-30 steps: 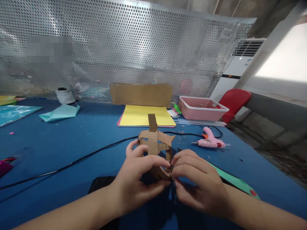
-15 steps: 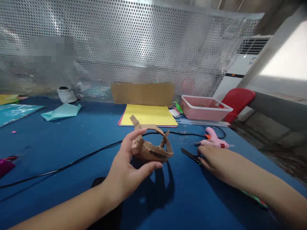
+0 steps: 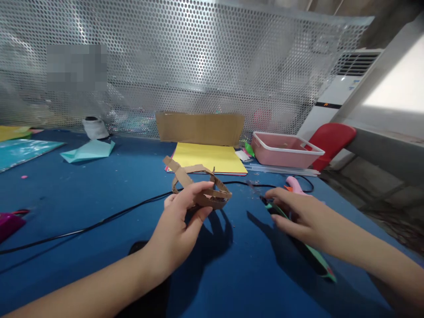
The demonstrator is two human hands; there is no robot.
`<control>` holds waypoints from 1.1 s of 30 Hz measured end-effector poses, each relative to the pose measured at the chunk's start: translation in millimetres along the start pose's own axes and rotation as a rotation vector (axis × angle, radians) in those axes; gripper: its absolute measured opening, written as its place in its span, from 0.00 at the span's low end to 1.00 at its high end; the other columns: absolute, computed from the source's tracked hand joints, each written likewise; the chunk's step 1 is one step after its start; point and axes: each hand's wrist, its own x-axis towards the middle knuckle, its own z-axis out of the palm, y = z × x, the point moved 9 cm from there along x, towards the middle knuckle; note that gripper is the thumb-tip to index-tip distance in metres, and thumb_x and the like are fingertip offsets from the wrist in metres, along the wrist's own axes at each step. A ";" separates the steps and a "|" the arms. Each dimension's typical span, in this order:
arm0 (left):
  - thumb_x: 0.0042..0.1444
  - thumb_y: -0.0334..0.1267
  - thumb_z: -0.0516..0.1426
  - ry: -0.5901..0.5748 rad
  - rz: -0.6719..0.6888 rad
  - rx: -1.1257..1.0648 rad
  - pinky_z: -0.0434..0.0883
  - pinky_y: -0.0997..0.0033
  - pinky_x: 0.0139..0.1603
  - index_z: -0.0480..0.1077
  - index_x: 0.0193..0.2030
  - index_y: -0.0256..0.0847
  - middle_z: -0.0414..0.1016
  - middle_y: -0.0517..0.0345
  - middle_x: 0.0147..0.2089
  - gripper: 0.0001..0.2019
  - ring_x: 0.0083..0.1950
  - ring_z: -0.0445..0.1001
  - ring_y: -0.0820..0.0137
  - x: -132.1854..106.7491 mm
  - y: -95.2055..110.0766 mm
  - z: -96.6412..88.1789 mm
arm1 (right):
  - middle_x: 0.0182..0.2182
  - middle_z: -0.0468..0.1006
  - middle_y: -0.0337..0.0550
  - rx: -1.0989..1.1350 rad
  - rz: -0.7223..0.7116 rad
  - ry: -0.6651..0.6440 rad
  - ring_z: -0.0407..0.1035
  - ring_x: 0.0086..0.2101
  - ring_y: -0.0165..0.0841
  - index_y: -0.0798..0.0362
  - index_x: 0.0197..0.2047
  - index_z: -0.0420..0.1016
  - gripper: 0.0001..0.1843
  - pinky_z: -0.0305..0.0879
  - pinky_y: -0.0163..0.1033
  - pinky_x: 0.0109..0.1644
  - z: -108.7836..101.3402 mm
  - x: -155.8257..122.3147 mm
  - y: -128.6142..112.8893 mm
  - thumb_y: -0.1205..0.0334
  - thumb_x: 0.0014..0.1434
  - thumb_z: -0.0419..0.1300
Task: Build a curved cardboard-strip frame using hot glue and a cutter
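Note:
My left hand pinches a small frame of bent brown cardboard strips between thumb and fingers, above the blue table. One strip end sticks up to the upper left, and the strips curve into open loops. My right hand is closed on a green and black utility knife, whose long handle slants down under the palm. Its blade is blurred, pointing up and left. Just beyond that hand lies a pink glue gun, mostly hidden by it.
A black cord crosses the blue table. Yellow paper, a cardboard piece and a pink basket stand at the back. Folded turquoise paper lies left. A dark object is partly under my left forearm.
The cardboard frame has turned and shifted a little left in my left hand. My right hand has lifted the utility knife, and its blade has swung up and its handle shows more.

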 end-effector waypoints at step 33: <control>0.52 0.38 0.61 0.122 -0.043 0.288 0.58 0.41 0.55 0.67 0.48 0.53 0.77 0.62 0.37 0.16 0.44 0.74 0.59 4.7 2.2 -9.5 | 0.33 0.72 0.38 0.739 0.039 -0.201 0.64 0.29 0.28 0.46 0.56 0.66 0.18 0.65 0.32 0.31 45.5 -22.4 -70.2 0.58 0.62 0.52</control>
